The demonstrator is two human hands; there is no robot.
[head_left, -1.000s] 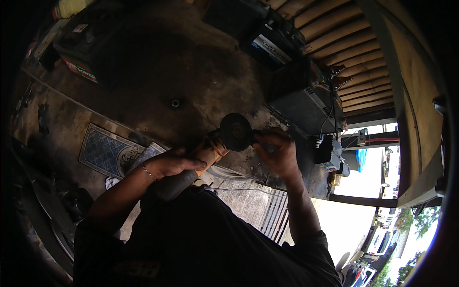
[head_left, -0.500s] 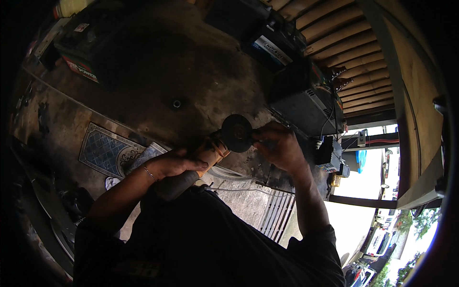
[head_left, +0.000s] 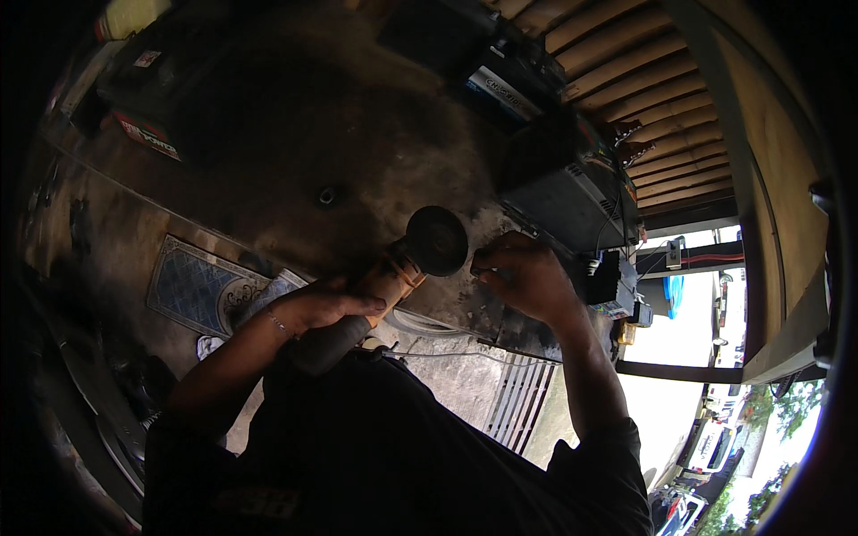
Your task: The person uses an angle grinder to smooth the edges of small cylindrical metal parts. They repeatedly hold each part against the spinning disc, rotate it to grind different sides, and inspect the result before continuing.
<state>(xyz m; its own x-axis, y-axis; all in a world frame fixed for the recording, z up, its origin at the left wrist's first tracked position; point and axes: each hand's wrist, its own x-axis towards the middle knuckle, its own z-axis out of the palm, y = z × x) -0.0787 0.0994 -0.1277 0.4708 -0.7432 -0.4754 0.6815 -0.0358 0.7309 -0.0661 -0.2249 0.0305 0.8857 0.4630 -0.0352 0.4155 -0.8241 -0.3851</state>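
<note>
Holding grinder (head_left: 407,270); stained surface (head_left: 402,161), slatted wall (head_left: 675,134)

Slim gap, disc (head_left: 436,241) to right hand (head_left: 529,279); dark case (head_left: 581,204) blocking beyond

Grinder (head_left: 390,288) in left hand (head_left: 313,307); disc (head_left: 437,241) just left of right hand (head_left: 529,279); mat (head_left: 189,284) left of grinder.

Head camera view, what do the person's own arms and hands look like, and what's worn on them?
Both the left hand and right hand are ungloved. A thin, pale, metallic-looking chain bracelet circles the left wrist; none shows on the right. Dark short fabric sleeves leave the forearms bare.
</note>
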